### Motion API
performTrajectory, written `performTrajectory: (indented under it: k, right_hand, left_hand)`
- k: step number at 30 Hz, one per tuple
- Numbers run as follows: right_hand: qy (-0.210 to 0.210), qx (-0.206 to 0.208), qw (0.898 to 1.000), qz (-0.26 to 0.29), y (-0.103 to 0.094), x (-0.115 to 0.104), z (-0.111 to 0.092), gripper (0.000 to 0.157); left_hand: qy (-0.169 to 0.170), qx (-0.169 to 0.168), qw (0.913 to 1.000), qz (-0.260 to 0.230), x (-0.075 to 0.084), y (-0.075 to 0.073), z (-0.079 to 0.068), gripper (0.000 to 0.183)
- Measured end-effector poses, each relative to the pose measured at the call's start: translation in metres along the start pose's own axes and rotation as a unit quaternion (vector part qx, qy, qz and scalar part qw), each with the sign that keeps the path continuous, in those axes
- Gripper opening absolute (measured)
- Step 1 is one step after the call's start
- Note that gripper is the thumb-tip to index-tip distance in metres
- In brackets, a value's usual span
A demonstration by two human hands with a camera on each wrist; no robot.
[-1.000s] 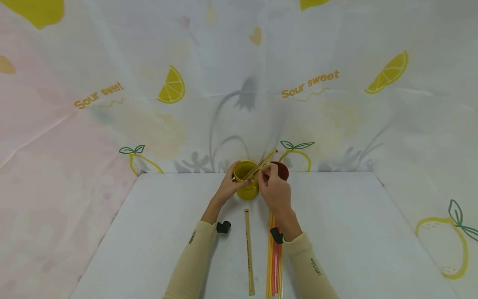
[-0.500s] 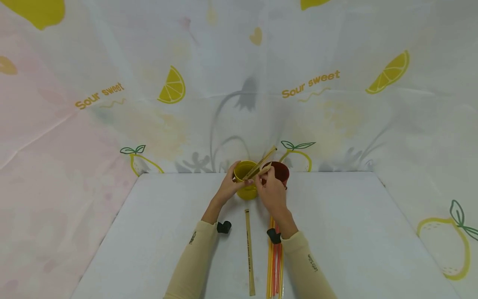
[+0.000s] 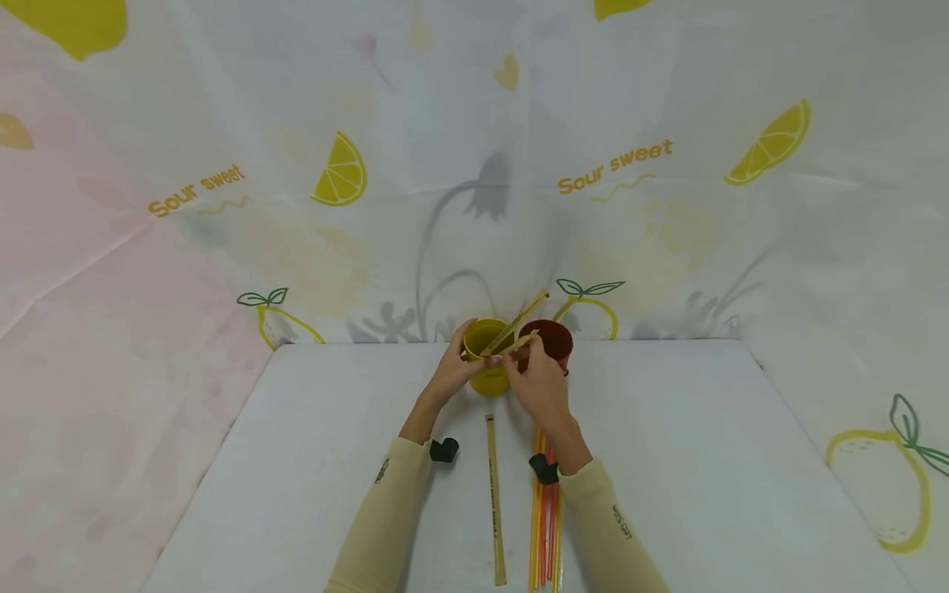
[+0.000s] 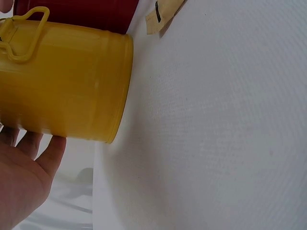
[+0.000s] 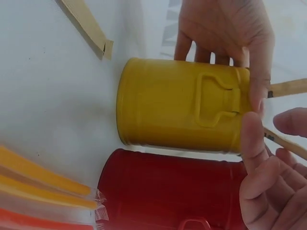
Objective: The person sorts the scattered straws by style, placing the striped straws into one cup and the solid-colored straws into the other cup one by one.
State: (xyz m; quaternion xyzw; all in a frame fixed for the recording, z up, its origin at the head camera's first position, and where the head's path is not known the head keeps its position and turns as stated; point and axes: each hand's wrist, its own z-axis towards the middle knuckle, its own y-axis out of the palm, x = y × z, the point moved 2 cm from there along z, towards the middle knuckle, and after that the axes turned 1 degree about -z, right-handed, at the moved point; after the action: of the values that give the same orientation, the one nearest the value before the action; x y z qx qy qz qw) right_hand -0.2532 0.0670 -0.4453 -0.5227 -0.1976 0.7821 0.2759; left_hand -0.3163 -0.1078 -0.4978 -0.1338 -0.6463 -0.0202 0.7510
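My left hand (image 3: 451,369) grips a small yellow metal bucket (image 3: 491,383), its thumb at the near rim and its fingers along the far side. One narrow paper-wrapped stick (image 3: 530,309) with a black mark leans out of that bucket. My right hand (image 3: 541,383), beside the rim, pinches a second paper-wrapped stick (image 5: 288,146) whose lower end sits at the bucket's mouth. In the right wrist view the right fingertips are right at the rim. Close alongside stands a red bucket (image 5: 168,191), partly hidden behind the right hand in the head view.
Another paper-wrapped stick (image 3: 494,502) lies on the white table (image 3: 311,478) in front of the yellow bucket. Orange and red sticks in clear wrap (image 3: 546,535) lie under the right forearm. A printed lemon backdrop (image 3: 474,247) rises behind the table.
The right hand has shifted slightly left and down with its paper-wrapped stick, which now lies lower towards the yellow rim. More of the red bucket shows. The left hand stays put.
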Motion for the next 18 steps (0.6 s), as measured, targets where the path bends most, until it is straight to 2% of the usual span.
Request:
performTrajectory:
  k: [5, 13, 18]
  right_hand:
    - [0.017, -0.016, 1.000, 0.002, -0.002, 0.001, -0.003, 0.039]
    - [0.021, -0.027, 0.999, -0.015, -0.013, -0.002, -0.008, 0.032]
    - [0.018, -0.069, 0.997, -0.021, -0.020, -0.006, -0.013, 0.031]
  left_hand:
    - [-0.003, 0.000, 1.0000, -0.005, -0.001, 0.000, 0.000, 0.093]
    - [-0.001, 0.001, 1.0000, 0.003, -0.002, 0.000, 0.001, 0.093]
    - [-0.008, 0.005, 0.9999, 0.005, -0.002, 0.000, 0.001, 0.093]
